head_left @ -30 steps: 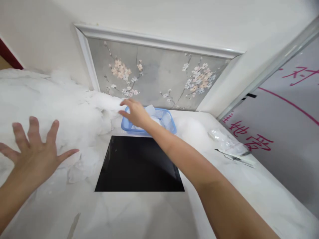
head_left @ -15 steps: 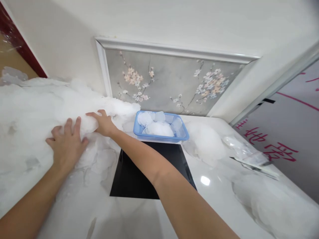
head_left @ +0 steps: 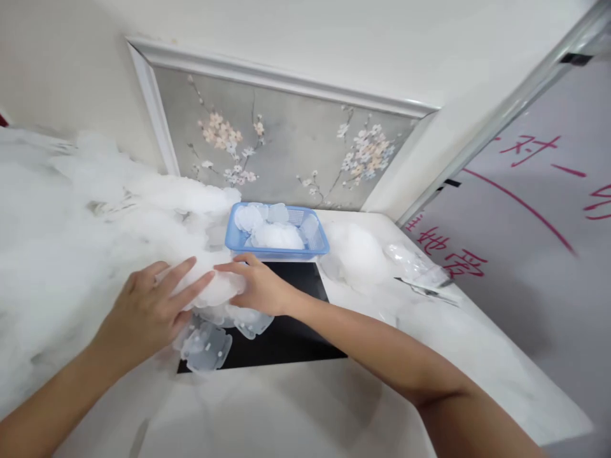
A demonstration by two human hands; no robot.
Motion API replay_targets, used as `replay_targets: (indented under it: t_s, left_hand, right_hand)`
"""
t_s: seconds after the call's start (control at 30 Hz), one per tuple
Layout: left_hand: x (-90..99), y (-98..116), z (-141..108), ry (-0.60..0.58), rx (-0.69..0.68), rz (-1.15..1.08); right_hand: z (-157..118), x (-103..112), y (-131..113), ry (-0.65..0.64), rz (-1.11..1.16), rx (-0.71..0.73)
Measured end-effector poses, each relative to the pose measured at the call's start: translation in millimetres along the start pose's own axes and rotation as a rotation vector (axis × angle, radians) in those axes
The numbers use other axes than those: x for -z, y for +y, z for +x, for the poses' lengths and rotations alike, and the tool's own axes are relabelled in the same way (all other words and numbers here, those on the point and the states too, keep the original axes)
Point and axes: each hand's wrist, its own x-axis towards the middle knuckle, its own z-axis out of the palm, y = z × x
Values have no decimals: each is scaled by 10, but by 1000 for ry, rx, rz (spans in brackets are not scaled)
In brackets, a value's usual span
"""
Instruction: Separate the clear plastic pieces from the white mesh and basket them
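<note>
A bunch of thin white translucent pieces (head_left: 214,287) is held between my two hands above the left part of a black mat (head_left: 286,340). My left hand (head_left: 155,308) presses on it from the left, fingers bent over its top. My right hand (head_left: 260,286) grips its right side between thumb and fingers. Below the hands, clear lid-like pieces (head_left: 206,346) lie on the mat's left edge. Just behind the mat stands a blue basket (head_left: 277,251) with more white pieces inside.
A large white pile (head_left: 52,210) spreads over the left of the table. Right of the basket are another white heap (head_left: 360,257) and a clear plastic bag (head_left: 415,264). A framed floral panel (head_left: 296,140) is behind; a board with red writing (head_left: 525,191) stands right.
Both hands have moved right and nearer, bringing white pieces from the pile's edge over the mat. Clear pieces now lie on the mat. The camera view has turned right.
</note>
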Motion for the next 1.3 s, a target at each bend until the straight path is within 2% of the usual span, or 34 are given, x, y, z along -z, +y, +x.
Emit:
replay_targets:
  t_s: [0.13, 0.27, 0.33, 0.43, 0.53, 0.6, 0.7, 0.83, 0.9, 0.97, 1.07, 1.17, 1.23, 1.3]
  left_hand:
    - [139, 208, 119, -95, 27, 57]
    - [255, 341, 292, -140, 50, 126]
    - [193, 460, 424, -122, 50, 82]
    - [-4, 683, 619, -130, -79, -95]
    - [-197, 843, 729, -209, -218, -231]
    - [-279, 877, 757, -288, -233, -272]
    - [-334, 844, 795, -337, -149, -394]
    - [-301, 774, 872, -338, 116, -713]
    - [-232, 768, 896, -307, 252, -801]
    - [-134, 794, 905, -208, 393, -872]
    - [1, 893, 909, -70, 580, -1031]
    - [-4, 1011, 923, -188, 620, -1149]
    - [-101, 1063, 927, -284, 605, -1195]
    - [-225, 1078, 921, -338, 583, -1231]
  right_hand:
    - [-430, 286, 283, 28, 163, -155]
    - [-673, 305, 378, 87, 254, -295]
    - [-713, 217, 365, 79, 308, -309]
    - [-736, 112, 344, 93, 351, -283]
    - [-817, 168, 373, 137, 320, -284]
    - [-906, 260, 400, 163, 278, -321]
    - [-997, 305, 387, 173, 138, -355]
    - [-922, 63, 269, 165, -236, -281]
    - [-849, -54, 228, 158, -269, -263]
    - [-816, -70, 237, 145, -137, -235]
    - [-885, 104, 359, 184, 280, -247]
    - [-1020, 385, 540, 255, 713, -394]
    - [-1093, 550, 637, 269, 828, -447]
    - [-1139, 663, 700, 250, 833, -443]
